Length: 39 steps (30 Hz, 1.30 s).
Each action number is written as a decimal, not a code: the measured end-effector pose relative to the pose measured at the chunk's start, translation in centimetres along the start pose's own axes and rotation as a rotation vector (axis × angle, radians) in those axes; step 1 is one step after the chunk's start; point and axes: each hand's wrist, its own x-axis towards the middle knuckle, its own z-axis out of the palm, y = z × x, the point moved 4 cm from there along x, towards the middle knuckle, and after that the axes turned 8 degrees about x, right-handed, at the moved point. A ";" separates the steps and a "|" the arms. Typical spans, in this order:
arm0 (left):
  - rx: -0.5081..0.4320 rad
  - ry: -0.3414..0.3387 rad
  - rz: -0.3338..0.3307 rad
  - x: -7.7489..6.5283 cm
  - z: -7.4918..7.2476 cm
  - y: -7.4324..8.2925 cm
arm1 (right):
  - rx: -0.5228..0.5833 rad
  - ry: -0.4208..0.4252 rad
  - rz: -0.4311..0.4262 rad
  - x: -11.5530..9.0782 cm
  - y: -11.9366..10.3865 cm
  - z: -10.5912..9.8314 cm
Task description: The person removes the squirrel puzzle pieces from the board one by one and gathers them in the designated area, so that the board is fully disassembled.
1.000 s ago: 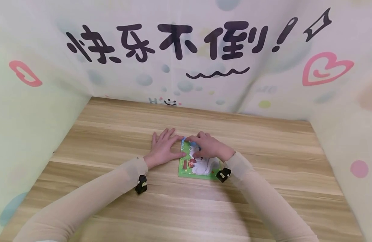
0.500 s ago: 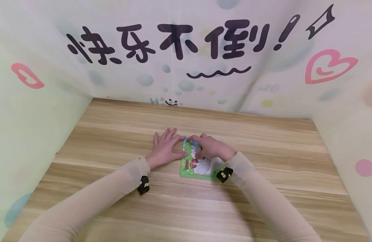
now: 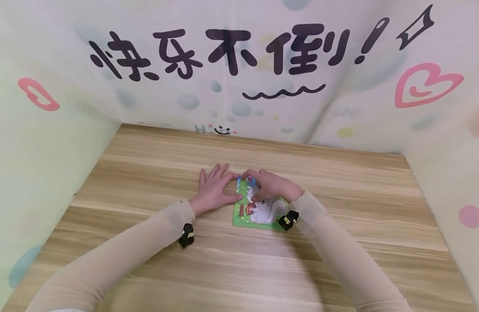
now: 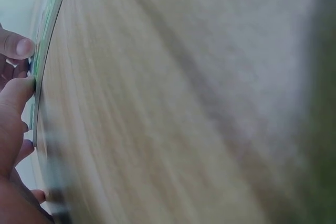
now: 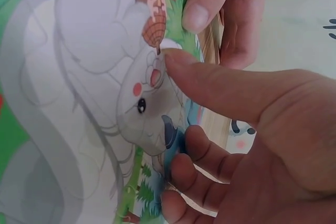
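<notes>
A picture puzzle board (image 3: 259,225) with a green border lies flat on the table; it shows a grey-white squirrel (image 5: 89,19) with an acorn. My left hand (image 3: 211,193) is spread on the table, its thumb and index fingertips touching the board's left edge. Over the upper part, my right hand (image 3: 276,185) arches with thumb and fingers apart. In the right wrist view its thumb (image 5: 210,82) touches the squirrel's face and its bent fingers touch the picture's blue area. Whether they pinch a loose piece cannot be told. The right hand and wrist cover the board's right side.
The wood-grain table (image 3: 224,268) surrounds the board. A pale printed cloth (image 3: 169,104) with dark lettering stands behind it, and cloth also closes both sides. Each wrist carries a small black camera (image 3: 186,236).
The right index finger has lifted slightly and shifted, so more of the blue patch at the board's top shows. The left hand keeps its place at the edge. The head view shifts slightly.
</notes>
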 end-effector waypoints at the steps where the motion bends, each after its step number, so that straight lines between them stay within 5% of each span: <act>1: 0.001 -0.001 -0.002 0.0 0.0 0.0 | 0.002 0.001 -0.005 0.0 0.0 0.0; 27: 0.017 -0.026 -0.003 -0.3 0.0 0.3 | 0.050 0.078 -0.024 -0.8 0.6 0.5; 39: 0.021 -0.013 0.002 -0.1 0.0 0.0 | -0.012 0.094 -0.011 -0.7 0.7 0.8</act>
